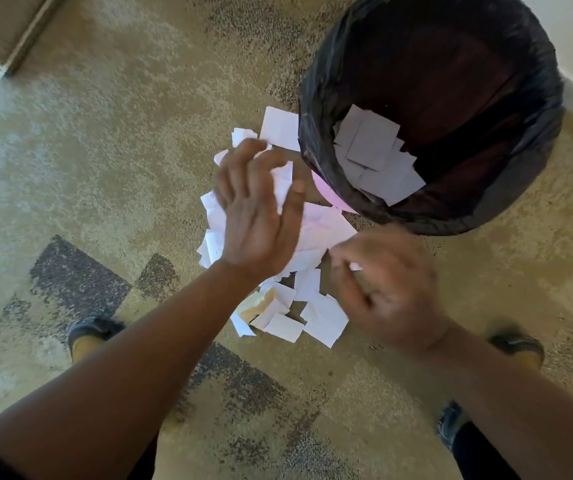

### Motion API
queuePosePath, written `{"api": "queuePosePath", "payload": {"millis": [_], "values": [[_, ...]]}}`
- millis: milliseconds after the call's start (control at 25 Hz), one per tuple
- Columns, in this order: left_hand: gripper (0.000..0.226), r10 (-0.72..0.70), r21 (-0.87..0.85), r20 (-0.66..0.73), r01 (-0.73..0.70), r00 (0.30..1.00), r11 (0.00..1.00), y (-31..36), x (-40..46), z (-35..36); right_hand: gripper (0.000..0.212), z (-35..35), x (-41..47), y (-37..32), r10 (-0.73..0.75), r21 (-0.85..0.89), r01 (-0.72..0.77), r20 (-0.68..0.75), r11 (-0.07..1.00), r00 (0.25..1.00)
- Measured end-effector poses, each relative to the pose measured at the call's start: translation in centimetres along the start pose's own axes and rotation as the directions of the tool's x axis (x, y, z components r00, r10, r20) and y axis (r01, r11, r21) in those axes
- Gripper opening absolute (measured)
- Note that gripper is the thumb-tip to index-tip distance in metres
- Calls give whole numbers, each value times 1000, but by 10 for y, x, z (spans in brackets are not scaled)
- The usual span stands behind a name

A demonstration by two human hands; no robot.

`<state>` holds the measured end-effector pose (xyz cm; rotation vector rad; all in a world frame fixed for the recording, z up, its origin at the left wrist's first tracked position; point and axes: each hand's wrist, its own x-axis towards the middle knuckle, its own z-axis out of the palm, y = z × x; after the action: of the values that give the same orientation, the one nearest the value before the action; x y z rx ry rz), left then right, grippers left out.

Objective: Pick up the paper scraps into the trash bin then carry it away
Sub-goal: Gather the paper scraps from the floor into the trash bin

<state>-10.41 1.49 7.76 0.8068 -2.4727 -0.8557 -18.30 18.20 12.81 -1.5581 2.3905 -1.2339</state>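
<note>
Clearly these paper scraps [312, 233] are light, limp and slippery: your left hand [257, 216] clutches a crumpled bunch above the pile, your blurred right hand [382, 289] seems to pinch one. Scoop from underneath; grip the trash bin [316, 109], just beyond your fingers, by its rim.
</note>
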Motion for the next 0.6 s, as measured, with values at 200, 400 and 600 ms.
{"api": "queuePosePath", "payload": {"millis": [200, 400, 600], "values": [[26, -563, 228, 458, 521, 688, 822, -75, -84, 12, 16, 66, -94, 34, 676, -121, -740, 523, 662, 519], [67, -746, 479, 609, 624, 271, 618, -96, -149, 24, 57, 106, -107, 26, 680, -163, -987, 722, -16, -130], [60, -804, 374, 541, 786, 245, 492, -93, -165, 29, 73, 137, -100, 1, 559, -88, -970, 804, -226, -203]]}}
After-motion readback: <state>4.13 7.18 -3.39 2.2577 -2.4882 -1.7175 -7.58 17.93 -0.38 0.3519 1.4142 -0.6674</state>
